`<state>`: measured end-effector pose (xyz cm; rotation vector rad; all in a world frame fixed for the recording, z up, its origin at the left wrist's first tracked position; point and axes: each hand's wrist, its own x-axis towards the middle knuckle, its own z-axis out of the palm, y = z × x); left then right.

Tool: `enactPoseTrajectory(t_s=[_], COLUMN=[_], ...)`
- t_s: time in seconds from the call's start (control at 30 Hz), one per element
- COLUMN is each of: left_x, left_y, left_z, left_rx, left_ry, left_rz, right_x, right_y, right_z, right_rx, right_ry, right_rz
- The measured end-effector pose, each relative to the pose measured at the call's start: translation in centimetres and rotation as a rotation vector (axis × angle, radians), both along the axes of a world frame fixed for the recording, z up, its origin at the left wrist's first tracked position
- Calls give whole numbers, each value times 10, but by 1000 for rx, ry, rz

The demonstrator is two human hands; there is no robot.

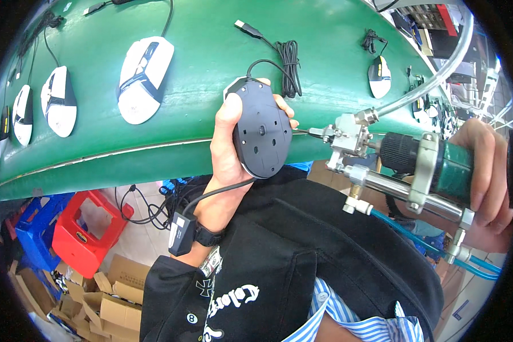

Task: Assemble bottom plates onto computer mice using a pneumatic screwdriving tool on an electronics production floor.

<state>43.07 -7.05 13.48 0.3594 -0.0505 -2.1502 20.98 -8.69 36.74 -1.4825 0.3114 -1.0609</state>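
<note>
My left hand (225, 145) is closed around a black-bottomed computer mouse (262, 128), thumb along its left edge and fingertips showing past its right edge. The underside of the mouse faces up, with several small slots and holes. Its cord (289, 67) lies bundled on the green bench. At the right, my right hand (487, 171) grips the green and black body of a powered screwdriver (456, 165) with metal fittings and hoses. The thin tip of the screwdriver points left at the right edge of the mouse; I cannot tell whether they touch.
White and black mice lie on the green bench (199, 28), including a large one (145, 80) and one at right (380, 77). A clear hose (439, 74) arches above the screwdriver; blue tubes (404, 233) run below. Lower left are a red stool (80, 239) and cardboard boxes (122, 308).
</note>
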Motion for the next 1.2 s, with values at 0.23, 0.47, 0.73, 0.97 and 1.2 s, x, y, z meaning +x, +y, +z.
enactPoseTrajectory(t_s=[0.23,0.47,0.73,0.97,1.2], left_x=[-5,-4,4,5,9], left_y=[-2,-3,-4,-8,-5], left_z=[7,10,2,16,8], left_rx=[4,-5,-8,-34,10], left_ry=[8,64,103,-21,-16], left_rz=[-57,-41,-57,-38,-22], right_x=[3,-63,22,32,15], right_y=[31,71,11,0,74], right_z=[-33,-25,-44,-8,-1], right_rx=[-235,-483,-337,-186,-167], right_ry=[-153,-266,-104,-481,-514], right_rz=[-291,-135,-75,390,-118])
